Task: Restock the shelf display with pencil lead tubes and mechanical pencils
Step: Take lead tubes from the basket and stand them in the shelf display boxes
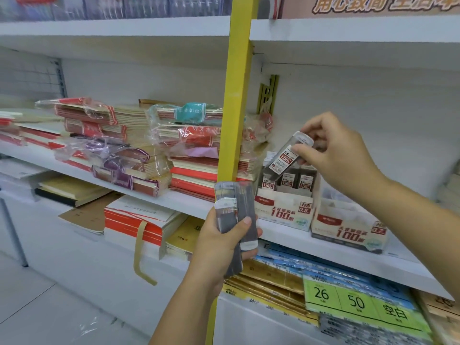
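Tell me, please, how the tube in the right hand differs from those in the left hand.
The right hand pinches a single lead tube, tilted over the 0.5 display box; the left hand grips a bundle of tubes, roughly upright, in front of the shelf. Both have dark contents and white caps.

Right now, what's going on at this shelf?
A person is restocking lead tubes. Their right grip pinches one tube, tilted, just above the 0.5 box, which already holds several upright tubes. Their left grip holds a bundle of more tubes in front of the shelf. A 0.7 box stands right of the 0.5 box; its contents are too blurred to tell.
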